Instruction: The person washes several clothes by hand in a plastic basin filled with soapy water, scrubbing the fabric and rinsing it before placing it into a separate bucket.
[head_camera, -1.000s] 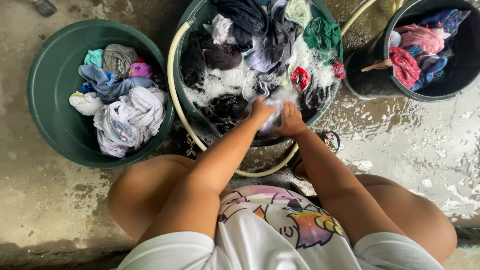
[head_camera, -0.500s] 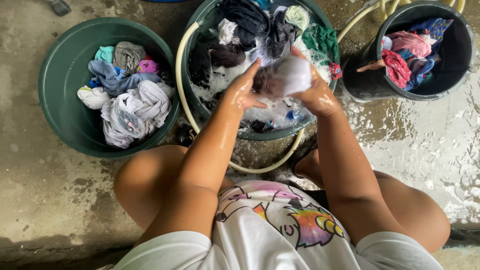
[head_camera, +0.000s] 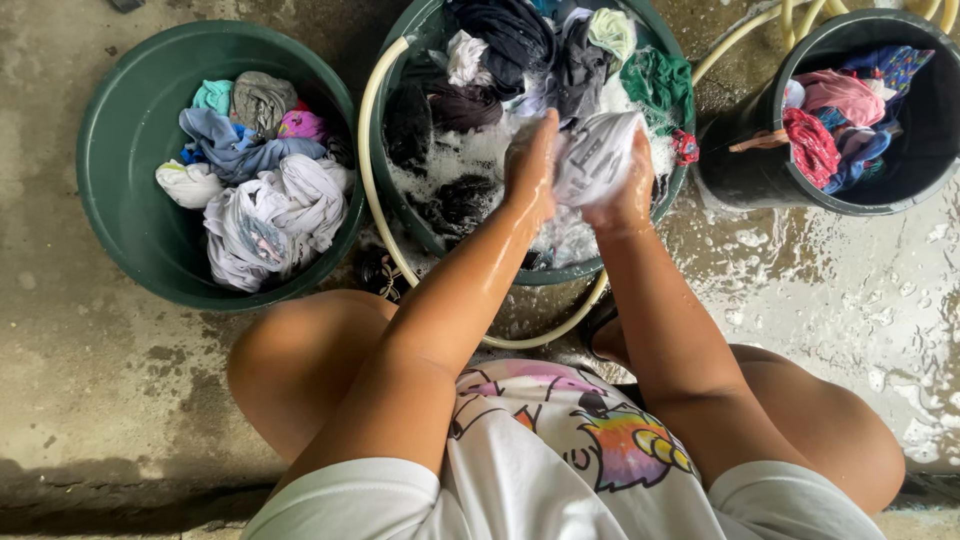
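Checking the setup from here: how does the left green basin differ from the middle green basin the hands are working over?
The left green basin holds wrung, twisted clothes with no suds showing; the middle green basin holds clothes in soapy foam. A pale hose curves along the middle basin's rim, none by the left basin. The left hand and right hand grip a white garment over the middle basin. Both are round and dark green.

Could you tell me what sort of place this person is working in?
Probably an outdoor or yard washing spot: a wet, soapy concrete floor, a suds-filled green basin of clothes with a hose along its rim, and both hands wringing a white garment.
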